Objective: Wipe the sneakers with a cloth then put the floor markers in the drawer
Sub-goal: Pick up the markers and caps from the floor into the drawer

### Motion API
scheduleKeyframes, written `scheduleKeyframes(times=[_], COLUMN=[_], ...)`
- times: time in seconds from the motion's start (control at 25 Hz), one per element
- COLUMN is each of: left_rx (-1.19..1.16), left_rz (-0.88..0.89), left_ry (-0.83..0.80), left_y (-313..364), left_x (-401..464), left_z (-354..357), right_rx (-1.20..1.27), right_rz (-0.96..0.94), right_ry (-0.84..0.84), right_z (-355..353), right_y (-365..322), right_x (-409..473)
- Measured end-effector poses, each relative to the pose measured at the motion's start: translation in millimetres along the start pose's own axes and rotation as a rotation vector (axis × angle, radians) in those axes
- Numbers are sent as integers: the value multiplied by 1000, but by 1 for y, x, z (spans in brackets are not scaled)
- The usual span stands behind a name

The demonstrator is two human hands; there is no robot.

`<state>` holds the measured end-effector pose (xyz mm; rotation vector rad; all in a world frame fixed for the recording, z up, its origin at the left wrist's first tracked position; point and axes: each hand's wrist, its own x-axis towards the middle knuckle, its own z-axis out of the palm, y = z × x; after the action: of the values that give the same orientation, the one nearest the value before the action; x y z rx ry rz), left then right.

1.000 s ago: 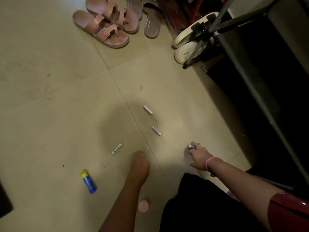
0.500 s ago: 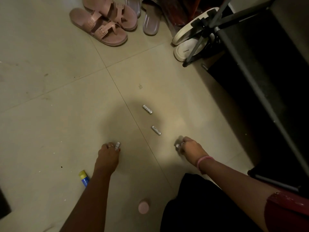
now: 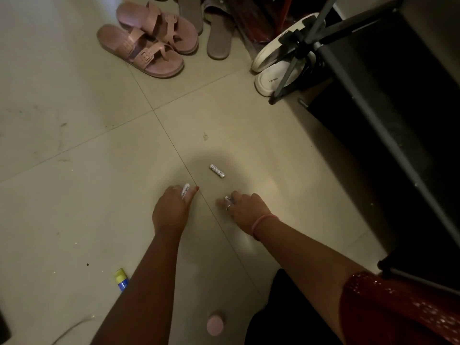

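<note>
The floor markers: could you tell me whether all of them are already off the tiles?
No, one silver marker lies loose on the floor beyond both hands.

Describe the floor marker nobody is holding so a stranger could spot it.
Find the tile seam running down the floor toward the two hands. Just right of it, beyond the fingertips, lies a small silver marker. Unlike the markers in the hands, it lies alone on bare tile.
</note>
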<state>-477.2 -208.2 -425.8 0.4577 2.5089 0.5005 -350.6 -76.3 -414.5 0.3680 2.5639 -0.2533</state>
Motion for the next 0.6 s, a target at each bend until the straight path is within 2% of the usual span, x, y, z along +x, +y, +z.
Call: scheduleKeyframes(times=[0.12, 0.2, 0.36, 0.48, 0.6], left_rx=[6, 77, 394, 564, 596], left_rz=[168, 283, 473, 477, 492], left_ry=[27, 15, -68, -146, -65], left_y=[20, 33, 61, 75, 65], left_x=[19, 29, 39, 35, 25], left_z=[9, 16, 31, 40, 43], right_rx=[-234, -348, -300, -298, -93], right_rz=[-108, -116, -142, -155, -65], right_ry=[-9, -30, -89, -76, -18], right_z=[10, 23, 67, 78, 70], right_y=[10, 23, 39, 46, 48], right_x=[-16, -30, -61, -72, -76])
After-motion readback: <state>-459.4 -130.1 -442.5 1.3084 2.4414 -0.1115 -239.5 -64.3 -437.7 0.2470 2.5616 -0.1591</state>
